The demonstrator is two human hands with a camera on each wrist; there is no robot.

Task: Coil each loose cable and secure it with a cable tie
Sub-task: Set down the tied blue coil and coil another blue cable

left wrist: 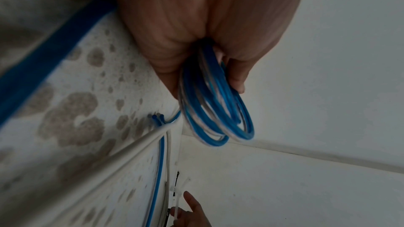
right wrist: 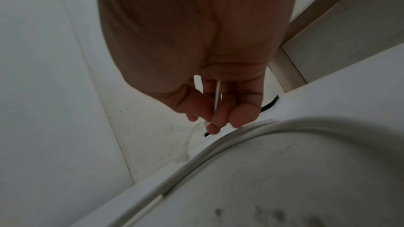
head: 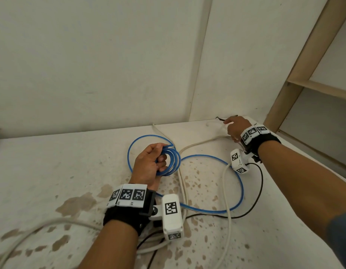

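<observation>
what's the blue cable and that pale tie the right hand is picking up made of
Blue cable: looks like a glossy plastic jacket, with pale highlights along its springy loops. Cable tie: probably translucent whitish plastic such as nylon, a thin stiff strip; too dim to be sure.

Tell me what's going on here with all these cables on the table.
A person is tidying cables. Their left hand holds several loops of the blue cable, though much of it trails loose across the stained table. Their right hand reaches to the far corner and pinches a white cable tie. White cables and a black one lie uncoiled. Nothing looks tied.
</observation>
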